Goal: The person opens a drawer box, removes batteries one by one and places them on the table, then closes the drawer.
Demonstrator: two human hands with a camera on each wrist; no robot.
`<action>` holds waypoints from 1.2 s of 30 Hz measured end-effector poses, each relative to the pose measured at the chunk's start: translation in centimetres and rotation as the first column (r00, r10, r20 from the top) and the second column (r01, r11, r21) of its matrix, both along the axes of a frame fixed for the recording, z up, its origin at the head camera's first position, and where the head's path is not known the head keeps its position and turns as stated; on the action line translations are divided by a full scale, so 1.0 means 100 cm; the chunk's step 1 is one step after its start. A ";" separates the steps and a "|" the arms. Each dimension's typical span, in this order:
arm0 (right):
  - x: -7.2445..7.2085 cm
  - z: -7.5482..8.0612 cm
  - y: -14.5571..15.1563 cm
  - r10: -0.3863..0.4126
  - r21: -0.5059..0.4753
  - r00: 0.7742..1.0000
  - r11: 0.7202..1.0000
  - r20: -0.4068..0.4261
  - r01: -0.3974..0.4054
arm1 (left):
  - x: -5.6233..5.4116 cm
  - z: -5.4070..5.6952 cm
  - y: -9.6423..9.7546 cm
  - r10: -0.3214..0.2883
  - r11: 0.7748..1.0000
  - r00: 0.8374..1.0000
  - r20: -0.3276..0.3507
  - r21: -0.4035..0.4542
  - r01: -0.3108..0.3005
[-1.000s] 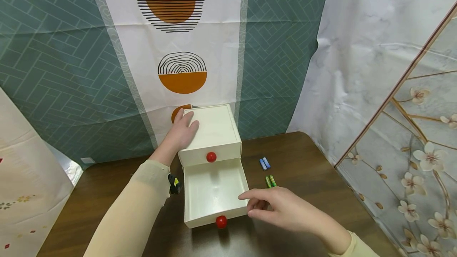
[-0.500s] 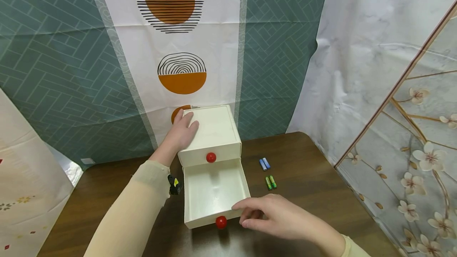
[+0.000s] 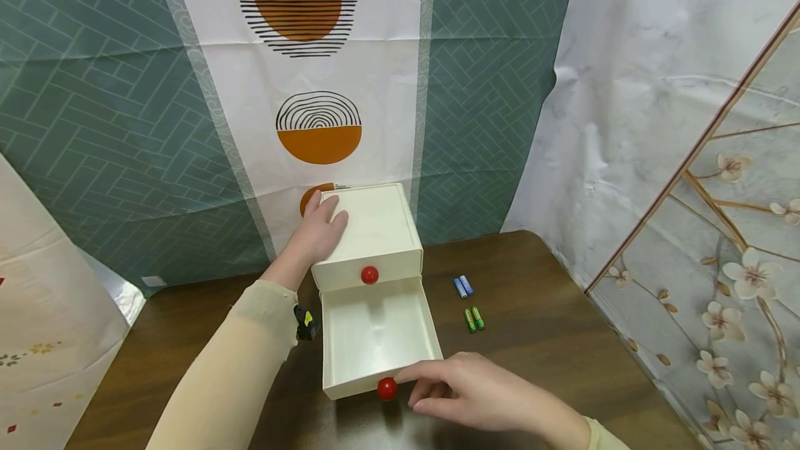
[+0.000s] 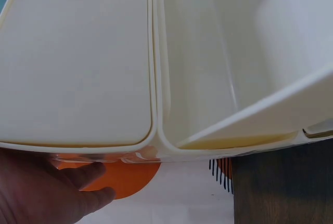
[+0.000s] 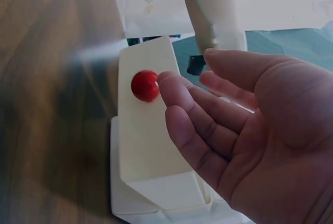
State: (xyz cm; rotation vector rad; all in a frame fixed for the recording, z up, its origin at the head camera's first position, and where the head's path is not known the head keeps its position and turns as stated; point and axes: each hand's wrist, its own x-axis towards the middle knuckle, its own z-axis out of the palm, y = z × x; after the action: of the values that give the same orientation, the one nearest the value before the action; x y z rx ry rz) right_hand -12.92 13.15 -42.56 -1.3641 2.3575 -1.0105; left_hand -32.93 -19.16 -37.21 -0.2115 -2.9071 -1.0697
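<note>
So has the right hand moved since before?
Yes: in the head view, the right hand has moved left and down the picture, toward the lower red knob.

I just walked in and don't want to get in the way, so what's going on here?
A person is working at a white drawer unit, their left hand resting at its left edge. The lower drawer stands open and the upper drawer is shut. The right hand is right by the lower red knob; whether it touches is hard to tell. Two blue batteries and two green batteries lie on the table.
</note>
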 end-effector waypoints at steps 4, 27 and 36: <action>0.000 -0.006 -0.005 0.008 0.008 1.000 1.000 -0.015 -0.008 | 0.001 0.001 0.000 -0.003 1.000 1.000 0.001 -0.001 0.003; 0.002 -0.026 -0.020 -0.025 -0.020 0.999 0.999 0.033 0.026 | 0.001 0.000 0.000 0.005 1.000 1.000 -0.003 0.003 -0.005; 0.001 -0.033 -0.024 -0.051 0.002 0.999 0.999 0.016 0.051 | 0.001 0.000 0.001 0.009 1.000 1.000 -0.002 0.007 -0.009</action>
State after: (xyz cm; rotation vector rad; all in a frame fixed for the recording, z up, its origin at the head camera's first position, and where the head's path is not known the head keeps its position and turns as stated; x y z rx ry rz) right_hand -12.83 10.75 -45.86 -1.2971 2.3927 -1.0295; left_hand -32.83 -19.06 -37.17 -0.1997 -2.8994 -1.0773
